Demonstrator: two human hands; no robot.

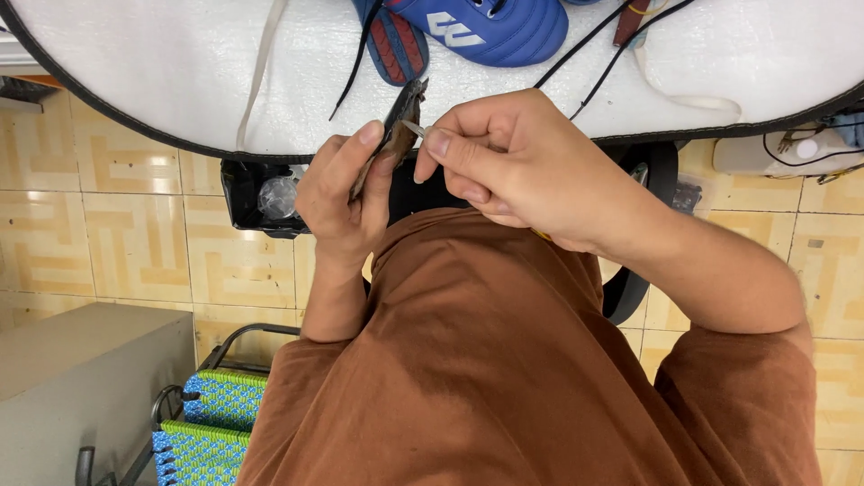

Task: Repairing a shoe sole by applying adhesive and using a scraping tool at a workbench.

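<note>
Dark leather strip [389,135] upright in left hand [337,193], grip closed round it, just below desk [180,81] edge. Right hand [513,162] pinches small metal tool [414,129], tip touching strip. Blue shoe [486,27] and black laces [594,40] on desk, near.

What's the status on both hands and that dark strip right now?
Left hand pinching dark leather strip upright at table edge. Right hand holding thin metal tool against strip. Blue shoe and laces behind, apart.
</note>
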